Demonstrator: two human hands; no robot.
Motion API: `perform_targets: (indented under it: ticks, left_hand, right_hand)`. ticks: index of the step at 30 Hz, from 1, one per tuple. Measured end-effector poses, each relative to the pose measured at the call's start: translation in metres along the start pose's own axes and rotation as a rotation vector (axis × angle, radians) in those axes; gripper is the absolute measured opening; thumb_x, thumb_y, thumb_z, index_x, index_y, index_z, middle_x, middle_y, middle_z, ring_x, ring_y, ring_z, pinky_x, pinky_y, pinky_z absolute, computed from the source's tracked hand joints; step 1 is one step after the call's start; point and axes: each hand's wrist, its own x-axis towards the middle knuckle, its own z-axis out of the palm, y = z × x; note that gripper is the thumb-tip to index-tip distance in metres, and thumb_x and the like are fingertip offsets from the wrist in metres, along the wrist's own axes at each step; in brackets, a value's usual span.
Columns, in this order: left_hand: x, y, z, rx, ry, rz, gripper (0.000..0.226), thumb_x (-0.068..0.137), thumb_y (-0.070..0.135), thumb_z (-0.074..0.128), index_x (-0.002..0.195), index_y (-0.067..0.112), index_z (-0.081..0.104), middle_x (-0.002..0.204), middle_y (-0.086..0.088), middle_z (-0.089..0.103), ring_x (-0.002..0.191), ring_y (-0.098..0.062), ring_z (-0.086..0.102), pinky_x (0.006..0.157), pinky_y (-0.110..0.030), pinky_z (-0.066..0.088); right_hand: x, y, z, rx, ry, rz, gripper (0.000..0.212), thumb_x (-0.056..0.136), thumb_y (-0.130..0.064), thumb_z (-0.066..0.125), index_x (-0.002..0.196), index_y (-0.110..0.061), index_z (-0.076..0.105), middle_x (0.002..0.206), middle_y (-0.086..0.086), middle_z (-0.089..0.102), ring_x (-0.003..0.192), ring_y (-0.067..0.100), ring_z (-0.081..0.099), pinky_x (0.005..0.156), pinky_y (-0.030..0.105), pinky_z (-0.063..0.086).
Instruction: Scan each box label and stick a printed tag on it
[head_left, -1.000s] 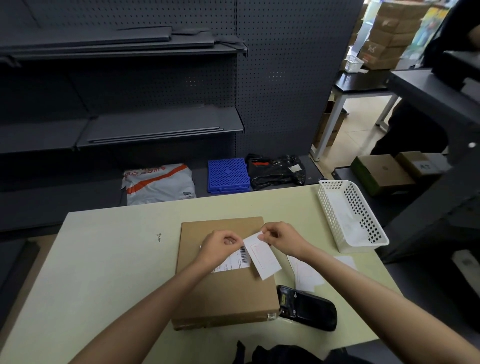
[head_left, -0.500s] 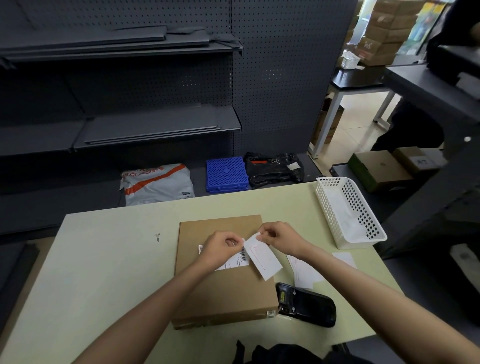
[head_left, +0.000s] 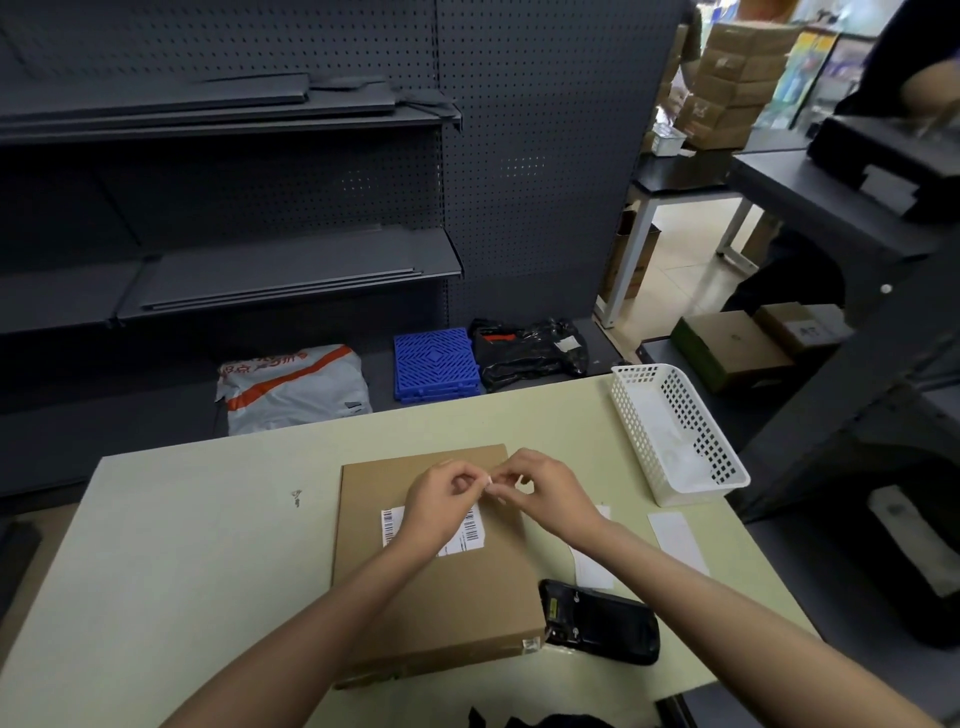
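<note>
A flat brown cardboard box (head_left: 441, 597) lies in the middle of the pale table (head_left: 182, 545). Its white barcode label (head_left: 470, 530) is partly covered by my left wrist. My left hand (head_left: 441, 499) and my right hand (head_left: 540, 493) meet above the box's far edge, fingertips together. Between them only a small white bit of the printed tag (head_left: 489, 483) shows, pinched by both hands. A black handheld scanner (head_left: 597, 621) lies on the table just right of the box's near corner.
A white perforated basket (head_left: 675, 431) stands at the table's right edge. White paper strips (head_left: 678, 540) lie beside my right forearm. Dark shelving (head_left: 234, 270) rises behind the table, with a mail bag (head_left: 296, 387), blue crate (head_left: 435, 364) and black bag (head_left: 527, 351) at its foot.
The white tag hung wide between my hands over the label; now my hands have moved up and together, and only a small piece of it shows. The box's label is more exposed.
</note>
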Motion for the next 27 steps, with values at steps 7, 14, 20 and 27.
perform_targets:
  ticks: [7, 14, 20, 27]
  left_hand:
    - [0.003, 0.010, 0.008, 0.021, -0.030, 0.027, 0.016, 0.085, 0.023, 0.067, 0.073, 0.034, 0.066, 0.074, 0.007, 0.065, 0.065, -0.002, 0.050, 0.062, -0.017, 0.039]
    - [0.006, 0.020, 0.016, 0.082, -0.046, 0.062, 0.009, 0.084, 0.023, 0.067, 0.077, 0.023, 0.071, 0.072, 0.012, 0.063, 0.067, -0.001, 0.052, 0.061, -0.013, 0.037]
    - [0.009, 0.028, 0.024, 0.032, -0.067, 0.036, 0.010, 0.084, 0.023, 0.068, 0.075, 0.026, 0.071, 0.075, 0.004, 0.068, 0.067, -0.004, 0.053, 0.065, -0.018, 0.041]
    - [0.004, 0.037, 0.033, -0.038, -0.045, -0.039, 0.025, 0.080, 0.018, 0.070, 0.062, 0.034, 0.063, 0.064, 0.009, 0.063, 0.061, -0.002, 0.052, 0.061, -0.019, 0.042]
  right_hand:
    - [-0.006, 0.000, -0.014, 0.017, 0.041, 0.050, 0.011, 0.088, -0.024, 0.067, 0.093, -0.021, 0.076, 0.084, -0.009, 0.065, 0.074, 0.001, 0.055, 0.074, 0.020, 0.045]
    - [-0.014, -0.001, -0.019, 0.023, 0.106, 0.139, 0.011, 0.082, -0.016, 0.066, 0.085, -0.021, 0.075, 0.082, -0.007, 0.066, 0.074, 0.006, 0.058, 0.073, 0.019, 0.046]
    - [-0.020, 0.003, -0.028, 0.152, 0.107, 0.181, 0.012, 0.084, -0.014, 0.069, 0.088, -0.021, 0.077, 0.081, -0.010, 0.065, 0.077, 0.003, 0.058, 0.076, 0.019, 0.047]
    - [-0.026, 0.007, -0.030, 0.085, 0.119, 0.165, 0.011, 0.082, -0.014, 0.069, 0.086, -0.020, 0.077, 0.076, -0.013, 0.063, 0.074, 0.005, 0.059, 0.073, 0.016, 0.046]
